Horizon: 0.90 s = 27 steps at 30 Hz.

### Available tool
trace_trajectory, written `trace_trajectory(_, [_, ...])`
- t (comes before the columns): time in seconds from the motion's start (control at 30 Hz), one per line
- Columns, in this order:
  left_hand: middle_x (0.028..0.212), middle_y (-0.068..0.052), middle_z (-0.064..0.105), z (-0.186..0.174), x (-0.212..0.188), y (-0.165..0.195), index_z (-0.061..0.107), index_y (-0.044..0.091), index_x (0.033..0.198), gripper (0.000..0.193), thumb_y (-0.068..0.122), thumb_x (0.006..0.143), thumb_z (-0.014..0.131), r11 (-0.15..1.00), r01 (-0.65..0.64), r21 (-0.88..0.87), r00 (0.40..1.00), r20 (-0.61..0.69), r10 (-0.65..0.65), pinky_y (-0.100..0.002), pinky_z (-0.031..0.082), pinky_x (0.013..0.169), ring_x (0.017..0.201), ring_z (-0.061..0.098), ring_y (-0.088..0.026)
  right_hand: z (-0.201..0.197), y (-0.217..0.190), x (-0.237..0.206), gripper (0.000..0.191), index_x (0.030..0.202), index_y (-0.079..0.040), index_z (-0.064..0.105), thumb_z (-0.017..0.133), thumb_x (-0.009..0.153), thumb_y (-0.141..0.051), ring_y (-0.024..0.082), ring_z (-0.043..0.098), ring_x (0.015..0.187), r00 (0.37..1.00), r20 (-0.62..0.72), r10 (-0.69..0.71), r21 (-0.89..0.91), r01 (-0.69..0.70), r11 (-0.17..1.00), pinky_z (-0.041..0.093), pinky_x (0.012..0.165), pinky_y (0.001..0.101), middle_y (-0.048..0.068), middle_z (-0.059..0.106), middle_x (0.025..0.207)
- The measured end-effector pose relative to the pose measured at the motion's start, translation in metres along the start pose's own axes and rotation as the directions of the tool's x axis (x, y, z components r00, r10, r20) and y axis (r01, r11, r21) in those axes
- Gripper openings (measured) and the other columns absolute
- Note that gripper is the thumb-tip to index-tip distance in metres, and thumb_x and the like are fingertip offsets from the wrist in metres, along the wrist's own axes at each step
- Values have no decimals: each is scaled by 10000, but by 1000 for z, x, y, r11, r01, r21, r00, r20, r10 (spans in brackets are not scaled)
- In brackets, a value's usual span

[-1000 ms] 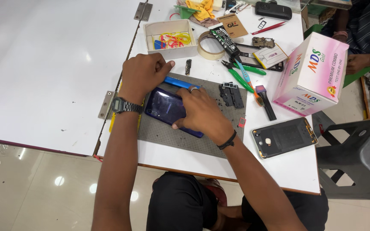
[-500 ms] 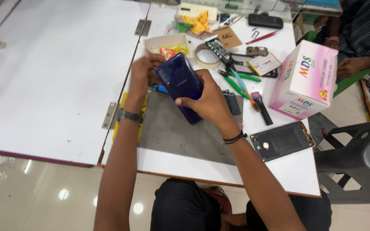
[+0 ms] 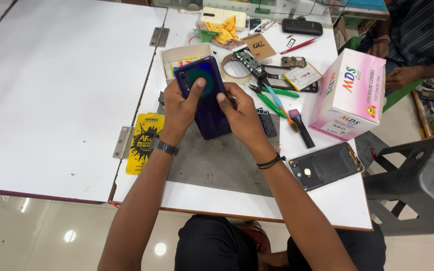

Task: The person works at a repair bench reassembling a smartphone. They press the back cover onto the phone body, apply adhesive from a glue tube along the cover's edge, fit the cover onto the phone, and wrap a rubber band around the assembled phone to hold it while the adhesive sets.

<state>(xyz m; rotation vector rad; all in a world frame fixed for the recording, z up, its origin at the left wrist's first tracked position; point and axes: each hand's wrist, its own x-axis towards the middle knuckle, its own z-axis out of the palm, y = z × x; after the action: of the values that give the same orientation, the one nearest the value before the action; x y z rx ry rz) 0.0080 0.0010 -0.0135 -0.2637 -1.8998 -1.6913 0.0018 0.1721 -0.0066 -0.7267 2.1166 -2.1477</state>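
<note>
Phone (image 3: 203, 95) higher, upright in hands (image 3: 212, 108)

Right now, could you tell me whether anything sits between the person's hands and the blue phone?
Nothing visible does: the left hand and right hand both grip the blue phone directly, thumbs pressed on its glossy back, above the grey mat.

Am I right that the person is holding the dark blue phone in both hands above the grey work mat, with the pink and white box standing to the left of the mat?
Not quite: the head view shows the pink and white box to the right of the grey work mat, not the left. The rest holds: left hand and right hand both grip the dark blue phone.
</note>
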Motion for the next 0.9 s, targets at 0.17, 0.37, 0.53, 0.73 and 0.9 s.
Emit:
trace_trajectory(0.17, [981,-56,758,6,-4,5,691,-4,1135,395,370,1009,691,999,50,-11,999,15,-50,-252,567,793,887,683,-79,8,4,-6,205,1147,6,718,677,981,-108,58,542,678,967,-249,-56,-242,-6,970,480,633,238,12,700,831])
trace_trajectory(0.37, [966,-64,764,18,-9,4,689,-7,1138,409,364,970,714,993,118,-6,992,49,-118,-263,576,763,861,706,-99,10,-4,-7,235,1178,0,702,652,990,-132,45,580,710,954,-293,-62,-176,10,984,505,652,226,3,731,875])
trace_trajectory(0.53, [848,-98,773,21,-11,7,708,-12,1062,385,342,926,778,986,64,151,997,-59,-56,-294,582,678,751,738,-139,8,-29,-11,291,1197,-11,691,679,988,-212,91,602,746,958,-275,-80,-310,-10,951,514,625,246,64,684,940])
trace_trajectory(0.73, [943,-125,779,17,-15,29,703,8,1103,338,279,928,804,958,-205,200,978,75,194,-321,603,743,851,790,-219,-7,-46,-9,373,1278,-12,647,688,1014,-271,95,638,1001,911,-233,-340,-163,308,937,559,805,240,47,663,1165])
trace_trajectory(0.9, [954,-151,754,15,-17,41,692,18,1121,380,283,890,838,907,-312,284,944,196,264,-355,601,722,842,768,-302,-13,-27,-9,321,1224,-14,651,692,1030,-267,63,607,981,942,-193,-274,130,302,944,506,865,210,13,679,1120])
